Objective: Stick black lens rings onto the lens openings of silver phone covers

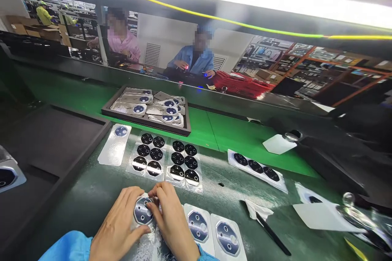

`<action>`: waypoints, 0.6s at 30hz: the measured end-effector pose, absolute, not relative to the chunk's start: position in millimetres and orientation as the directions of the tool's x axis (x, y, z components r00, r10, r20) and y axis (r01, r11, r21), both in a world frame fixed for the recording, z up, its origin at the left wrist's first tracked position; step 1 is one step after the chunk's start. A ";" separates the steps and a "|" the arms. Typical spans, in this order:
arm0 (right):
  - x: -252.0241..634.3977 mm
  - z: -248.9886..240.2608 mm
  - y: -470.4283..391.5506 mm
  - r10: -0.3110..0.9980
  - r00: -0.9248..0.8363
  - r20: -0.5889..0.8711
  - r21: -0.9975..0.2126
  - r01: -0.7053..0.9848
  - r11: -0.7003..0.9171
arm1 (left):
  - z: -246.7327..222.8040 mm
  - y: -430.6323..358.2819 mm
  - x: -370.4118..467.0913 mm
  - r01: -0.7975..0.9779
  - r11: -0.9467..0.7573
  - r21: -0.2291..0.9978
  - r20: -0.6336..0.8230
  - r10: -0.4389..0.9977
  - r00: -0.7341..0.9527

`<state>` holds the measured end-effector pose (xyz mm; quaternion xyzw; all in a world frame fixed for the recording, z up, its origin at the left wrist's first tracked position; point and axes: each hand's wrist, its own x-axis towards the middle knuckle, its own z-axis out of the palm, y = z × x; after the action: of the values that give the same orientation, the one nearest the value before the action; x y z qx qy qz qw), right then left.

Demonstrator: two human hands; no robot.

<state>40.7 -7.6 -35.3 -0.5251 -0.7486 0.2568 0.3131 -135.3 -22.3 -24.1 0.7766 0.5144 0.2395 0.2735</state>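
A pale phone back panel (142, 244) with a dark octagonal camera plate (143, 211) lies at the bottom centre. My left hand (118, 224) curves round the left side of the plate, fingers at its top and thumb at its lower edge. From the right, my right hand (170, 216) has its thumb on the plate and its bent forefinger at the upper edge. Whether a small piece is between those fingertips is hidden. Beside my right wrist lie two more back panels (227, 238) with octagonal plates. Ahead are clear sheets (165, 159) of black octagonal lens covers (177, 158).
A dark tray (147, 124) of stacked panels stands at the back, with a loose panel (114, 147) before it. Right are a lens strip (256, 167), a black stick with white cloth (272, 232) and metal-topped bottles (358, 216). A black tray (78, 122) borders the left.
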 end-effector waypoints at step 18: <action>29.4 -34.1 7.4 0.903 -0.400 0.158 -0.552 0.722 0.417 | -57.0 -47.0 -136.4 0.829 -0.417 0.371 0.280 0.902 0.329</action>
<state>29.4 7.4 -34.1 -0.5004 -0.8117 0.2030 0.2225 -136.4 -47.0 -57.0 0.8111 0.5336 0.2255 0.0805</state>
